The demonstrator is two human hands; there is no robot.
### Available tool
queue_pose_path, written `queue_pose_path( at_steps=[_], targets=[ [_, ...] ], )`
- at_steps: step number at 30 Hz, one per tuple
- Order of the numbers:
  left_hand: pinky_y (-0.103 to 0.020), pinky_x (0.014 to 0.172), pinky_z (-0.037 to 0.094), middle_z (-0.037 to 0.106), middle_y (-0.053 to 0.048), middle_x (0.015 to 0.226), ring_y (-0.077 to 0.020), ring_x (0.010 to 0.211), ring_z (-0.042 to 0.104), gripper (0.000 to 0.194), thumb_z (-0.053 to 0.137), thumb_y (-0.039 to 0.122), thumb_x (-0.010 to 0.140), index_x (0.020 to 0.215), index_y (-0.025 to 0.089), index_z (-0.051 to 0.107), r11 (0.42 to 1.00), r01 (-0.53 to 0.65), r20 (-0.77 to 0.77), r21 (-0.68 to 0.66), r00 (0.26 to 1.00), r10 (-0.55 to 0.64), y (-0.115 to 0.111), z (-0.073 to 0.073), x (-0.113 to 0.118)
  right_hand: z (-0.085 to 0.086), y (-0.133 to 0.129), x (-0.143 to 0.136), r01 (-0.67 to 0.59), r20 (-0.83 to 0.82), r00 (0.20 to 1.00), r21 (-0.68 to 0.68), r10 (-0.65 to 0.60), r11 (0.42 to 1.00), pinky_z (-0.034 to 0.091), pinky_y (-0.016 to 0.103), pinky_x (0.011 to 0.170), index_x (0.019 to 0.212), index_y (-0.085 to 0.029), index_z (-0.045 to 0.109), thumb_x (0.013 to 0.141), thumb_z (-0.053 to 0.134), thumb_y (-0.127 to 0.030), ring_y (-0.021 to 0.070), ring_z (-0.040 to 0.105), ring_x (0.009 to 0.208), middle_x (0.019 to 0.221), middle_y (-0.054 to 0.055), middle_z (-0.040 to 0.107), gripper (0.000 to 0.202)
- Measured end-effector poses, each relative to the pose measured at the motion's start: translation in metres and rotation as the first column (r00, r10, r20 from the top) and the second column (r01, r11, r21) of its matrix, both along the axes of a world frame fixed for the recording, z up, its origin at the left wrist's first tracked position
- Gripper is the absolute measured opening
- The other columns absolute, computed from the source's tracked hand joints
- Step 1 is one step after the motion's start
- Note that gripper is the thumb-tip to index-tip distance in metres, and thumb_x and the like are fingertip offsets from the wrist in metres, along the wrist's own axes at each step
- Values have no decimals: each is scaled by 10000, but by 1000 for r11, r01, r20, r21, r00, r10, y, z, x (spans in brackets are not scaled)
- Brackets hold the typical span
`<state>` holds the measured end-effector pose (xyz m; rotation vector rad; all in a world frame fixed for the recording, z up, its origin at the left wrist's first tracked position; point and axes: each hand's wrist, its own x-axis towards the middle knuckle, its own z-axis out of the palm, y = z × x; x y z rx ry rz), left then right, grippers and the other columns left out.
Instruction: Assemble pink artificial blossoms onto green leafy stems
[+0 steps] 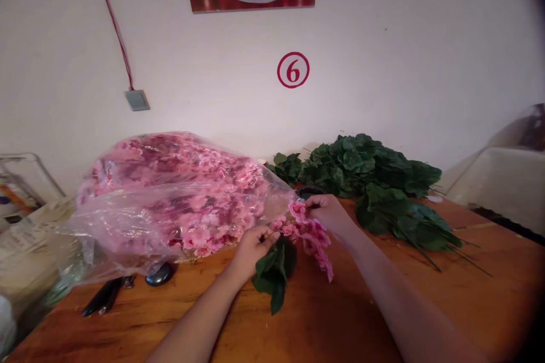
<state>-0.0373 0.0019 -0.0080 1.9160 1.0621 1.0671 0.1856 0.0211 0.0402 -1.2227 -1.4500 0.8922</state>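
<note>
Over the middle of the wooden table (315, 317), my left hand (252, 250) is closed in a pinch at the joint of a green leaf bunch (275, 275) and a pink flower spray (313, 238). The leaves hang down beside its fingers. My right hand (327, 211) pinches the spray near its upper blossoms, and the flowers droop below and between the hands. Just left of my hands lies a large clear plastic bag (114, 204) full of pink flowers.
A pile of green leaf stems (361, 161) lies at the back right, with another leaf bunch (400, 215) before it. Behind my right hand is a dark round object (309, 191). A black rounded object (159, 274) and dark tool (103, 296) lie front left. A wall stands behind.
</note>
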Motion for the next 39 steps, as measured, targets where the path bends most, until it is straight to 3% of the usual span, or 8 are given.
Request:
queue_pose_path(
  at_steps=[5, 8, 12, 16, 19, 25, 30, 39],
  targets=[
    [-204, 549, 335, 503, 30, 568, -103, 556, 443, 337, 523, 408, 836, 614, 155, 545, 1000, -6, -64, 29, 998, 8, 1, -3, -3, 2, -1, 2, -112, 173, 980, 55, 101, 992, 428, 231, 604, 741, -151, 646, 667, 590, -228, 142, 560, 645, 686, -4, 624, 121],
    [-208, 546, 337, 523, 22, 582, -110, 562, 454, 332, 523, 424, 831, 641, 155, 566, 1000, -11, -93, 20, 996, 13, 2, -3, -4, 8, -9, 4, -236, 192, 957, 72, 219, 969, 467, 265, 722, 998, -175, 618, 751, 591, -313, 168, 590, 810, 922, 32, 643, 284],
    [-215, 544, 337, 515, 18, 582, -115, 560, 448, 355, 513, 448, 832, 640, 154, 564, 1000, 17, -97, 3, 995, -16, 2, -1, -4, 12, -21, 1, -349, 211, 920, 55, 331, 935, 476, 289, 798, 1189, -212, 549, 663, 725, -355, 205, 592, 936, 1076, 62, 629, 572],
    [-216, 554, 340, 504, 20, 581, -114, 564, 447, 359, 517, 449, 832, 631, 154, 556, 998, 61, -73, -11, 995, -62, 2, -1, -5, 3, -19, -4, -408, 220, 888, -29, 404, 912, 478, 258, 658, 904, -168, 672, 659, 709, -329, 173, 603, 713, 826, 33, 679, 296],
    [-217, 555, 340, 511, 22, 581, -114, 559, 452, 354, 519, 445, 831, 638, 153, 569, 996, 81, -77, -23, 994, -83, 3, -3, -5, -8, -11, -7, -380, 227, 894, -71, 386, 922, 443, 234, 565, 726, -140, 656, 676, 665, -299, 135, 547, 581, 667, 9, 647, 167],
    [-216, 549, 327, 538, 12, 590, -127, 583, 477, 335, 517, 414, 832, 635, 154, 594, 997, 55, -178, 54, 983, -45, 0, -4, -5, -25, -3, -13, -322, 217, 923, -22, 319, 946, 414, 214, 566, 707, -143, 645, 646, 641, -231, 121, 515, 575, 633, -16, 617, 107],
    [-220, 554, 318, 582, -7, 623, -139, 604, 503, 267, 518, 338, 830, 659, 158, 617, 995, 59, -265, 82, 964, -35, -1, -5, -5, -25, -4, -17, -388, 289, 890, 72, 353, 919, 402, 213, 582, 635, -154, 637, 626, 572, -149, 120, 498, 577, 621, -28, 610, 66],
    [-229, 553, 294, 557, -9, 611, -137, 592, 478, 243, 528, 280, 816, 611, 161, 581, 992, 21, -285, 126, 958, 15, -3, -8, 1, -28, -8, -23, -387, 267, 893, 45, 362, 921, 412, 209, 565, 631, -165, 642, 573, 504, -98, 136, 539, 595, 640, -12, 654, 164]
  ],
)
